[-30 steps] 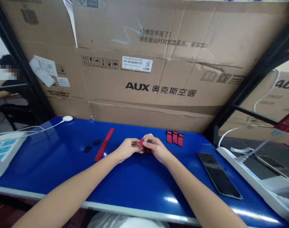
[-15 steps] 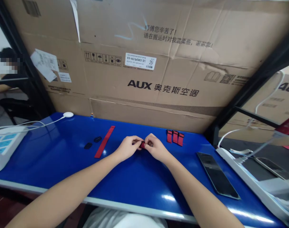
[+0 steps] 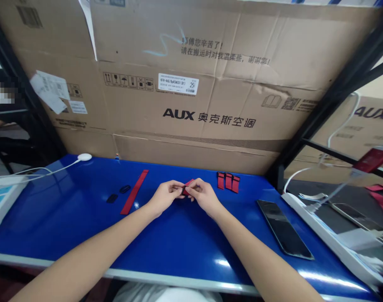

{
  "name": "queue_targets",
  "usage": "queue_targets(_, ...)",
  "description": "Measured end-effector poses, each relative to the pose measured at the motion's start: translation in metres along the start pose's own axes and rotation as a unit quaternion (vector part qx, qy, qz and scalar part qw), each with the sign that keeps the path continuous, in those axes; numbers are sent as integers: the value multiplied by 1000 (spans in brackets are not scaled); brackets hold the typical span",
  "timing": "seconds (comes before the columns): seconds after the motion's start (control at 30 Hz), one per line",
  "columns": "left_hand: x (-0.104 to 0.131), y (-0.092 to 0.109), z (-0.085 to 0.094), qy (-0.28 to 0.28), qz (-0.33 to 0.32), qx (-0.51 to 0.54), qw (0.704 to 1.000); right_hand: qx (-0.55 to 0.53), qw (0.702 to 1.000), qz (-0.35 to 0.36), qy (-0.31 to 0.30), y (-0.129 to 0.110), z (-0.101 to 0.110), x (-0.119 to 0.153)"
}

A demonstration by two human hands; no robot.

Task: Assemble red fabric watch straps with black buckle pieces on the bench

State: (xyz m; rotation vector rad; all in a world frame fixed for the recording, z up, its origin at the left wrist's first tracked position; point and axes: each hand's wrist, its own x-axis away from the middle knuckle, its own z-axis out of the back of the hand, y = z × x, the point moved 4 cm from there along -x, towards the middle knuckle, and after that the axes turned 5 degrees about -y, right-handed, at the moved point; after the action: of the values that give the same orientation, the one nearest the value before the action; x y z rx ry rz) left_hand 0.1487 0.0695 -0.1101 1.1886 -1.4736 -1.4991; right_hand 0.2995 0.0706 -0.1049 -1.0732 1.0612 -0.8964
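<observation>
My left hand [image 3: 165, 197] and my right hand [image 3: 203, 195] meet over the middle of the blue table [image 3: 68, 222]. Together they pinch a small folded red strap [image 3: 187, 187]; most of it is hidden by my fingers. A long flat red strap [image 3: 134, 197] lies to the left of my left hand. Two small black buckles [image 3: 118, 193] sit just left of that strap. Three folded red straps [image 3: 228, 182] stand in a row to the right of my right hand, near the cardboard.
A large AUX cardboard box [image 3: 191, 84] walls the back of the table. A black phone [image 3: 284, 229] lies on the right. A white power strip [image 3: 329, 239] with cables sits farther right. A white round puck [image 3: 84, 157] with its cable lies back left. Another person sits at far left.
My hands stay together on the small red strap, with the fingers shifting slightly around it. The view has moved a little; nothing else on the table moved.
</observation>
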Motion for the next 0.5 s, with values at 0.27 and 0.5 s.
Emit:
queue_targets(0.27,-1,-4,-2,10,7,33,999,-55,998,-1,5,5,-4,-1)
queue_targets(0.5,1,-1,-2,-51,24,45,997,62,997,18,-41,4,16,-8)
